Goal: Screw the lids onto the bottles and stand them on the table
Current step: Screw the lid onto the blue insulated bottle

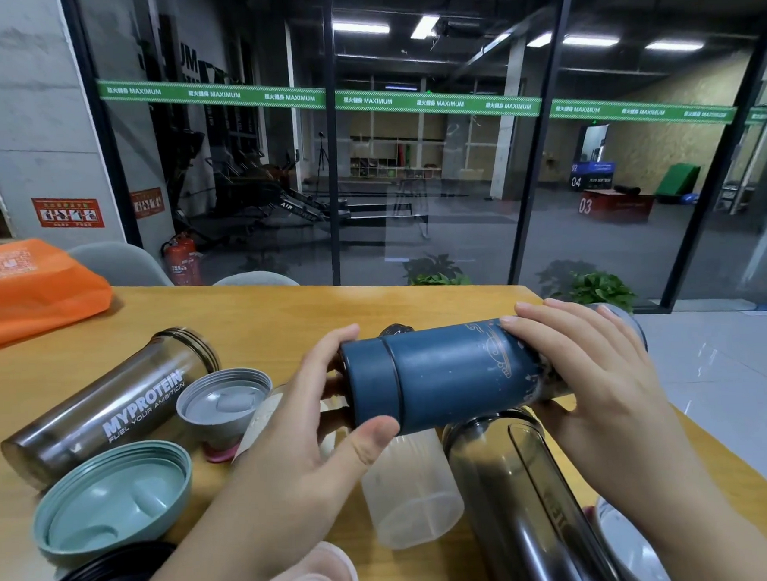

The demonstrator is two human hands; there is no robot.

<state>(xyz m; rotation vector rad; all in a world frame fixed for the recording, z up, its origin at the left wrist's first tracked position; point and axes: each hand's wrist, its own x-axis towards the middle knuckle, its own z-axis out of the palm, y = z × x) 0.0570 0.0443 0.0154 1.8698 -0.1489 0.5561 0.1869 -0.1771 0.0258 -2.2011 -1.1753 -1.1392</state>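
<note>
Left hand point(318, 433) curls round the blue lid point(367, 381), right hand point(594, 380) grips the blue flask point(462, 366) — twist squarely, then stand it beside the MYPROTEIN shaker point(106, 406).

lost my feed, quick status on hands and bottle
Left hand grips lid end, right hand grips body of dark blue metal flask, held sideways above wooden table. Lidless bottles lie beneath.
</note>
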